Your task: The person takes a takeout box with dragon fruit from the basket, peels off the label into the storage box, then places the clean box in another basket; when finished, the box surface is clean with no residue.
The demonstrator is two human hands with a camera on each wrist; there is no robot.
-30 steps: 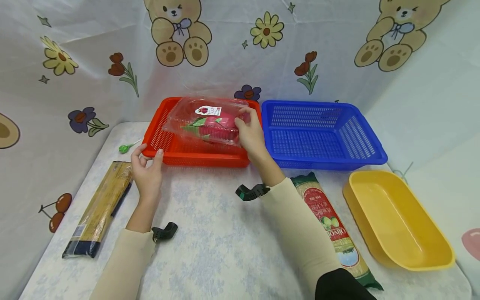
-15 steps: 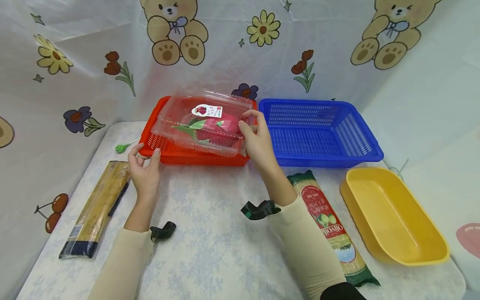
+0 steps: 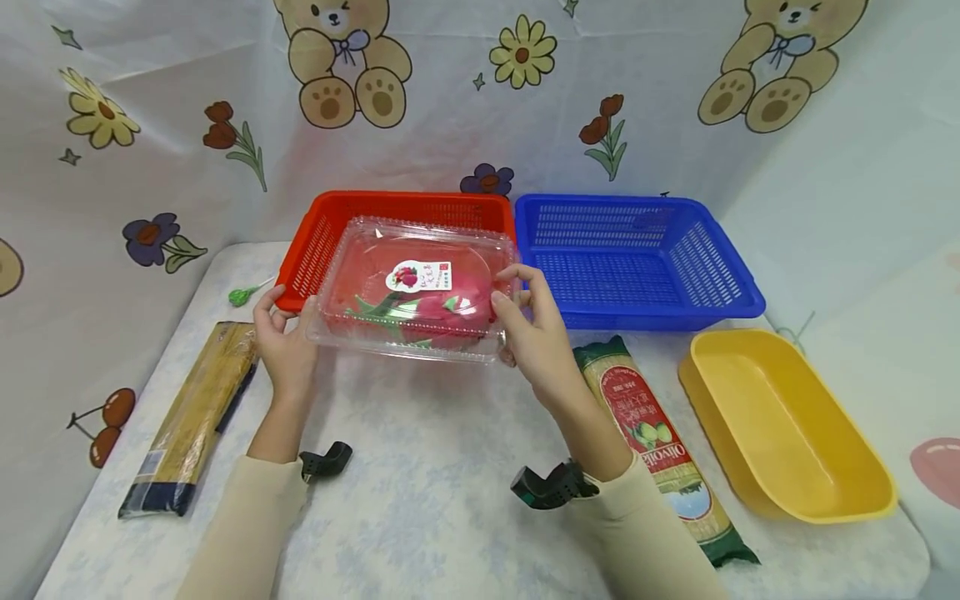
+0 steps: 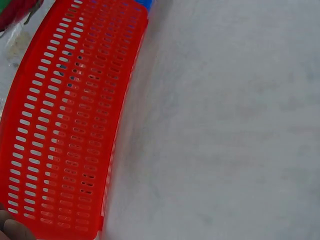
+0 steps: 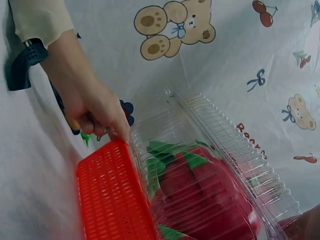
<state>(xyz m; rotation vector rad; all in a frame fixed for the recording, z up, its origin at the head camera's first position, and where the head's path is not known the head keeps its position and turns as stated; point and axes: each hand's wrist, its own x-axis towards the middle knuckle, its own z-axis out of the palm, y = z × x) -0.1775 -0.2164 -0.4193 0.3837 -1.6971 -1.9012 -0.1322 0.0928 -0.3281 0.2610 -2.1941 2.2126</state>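
1. Head view: a clear rectangular plastic box (image 3: 412, 287), pinched at its right end by the right hand (image 3: 538, 333), is held at the front rim of a perforated red plastic basket (image 3: 420, 207); whether they touch cannot be told.
2. Inside the box, a magenta, green-leaved dragon fruit (image 3: 461, 310) is enclosed.
3. The red basket's front left corner is pinched by the left hand (image 3: 287, 346).
4. Beside it, a perforated blue plastic basket (image 3: 622, 322) is set on the blue-mottled white desk (image 3: 412, 492).

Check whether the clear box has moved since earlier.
Yes: in the head view, against the red basket, the clear box has moved toward the picture's bottom, extending past the basket's front.
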